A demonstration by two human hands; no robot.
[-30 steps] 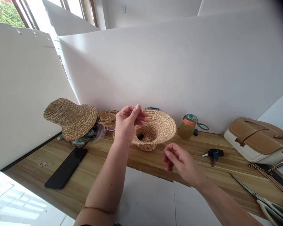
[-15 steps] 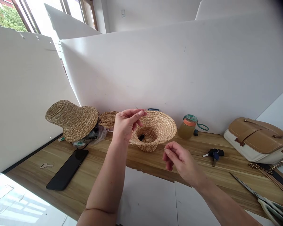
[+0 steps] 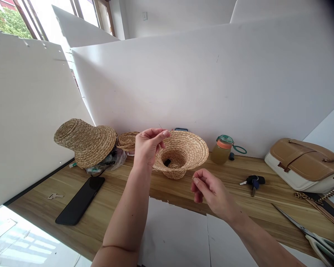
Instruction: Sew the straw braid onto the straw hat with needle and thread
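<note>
My left hand [image 3: 148, 147] is raised in front of an upturned straw hat [image 3: 189, 148], thumb and forefinger closed on a thin sewing needle [image 3: 160, 127] whose tip sticks up past the fingers. Lower and to the right, my right hand [image 3: 210, 191] pinches something very fine at its fingertips, perhaps thread, too small to make out. The hat rests crown down on the wooden table [image 3: 225, 181], its wide brim facing up, with a small dark object [image 3: 167, 162] inside. My left hand covers part of the brim's left side.
At left are another straw hat [image 3: 86, 142], a coil of straw braid [image 3: 127, 140], a black phone [image 3: 80, 200] and a key [image 3: 55, 196]. Toward the right stand a jar [image 3: 222, 150], car keys [image 3: 254, 181], a handbag [image 3: 303, 161] and scissors [image 3: 308, 233]. White paper [image 3: 175, 233] lies in front.
The needle in my left hand now points up more steeply. My right hand has shifted slightly left and stays pinched. The hat has not moved.
</note>
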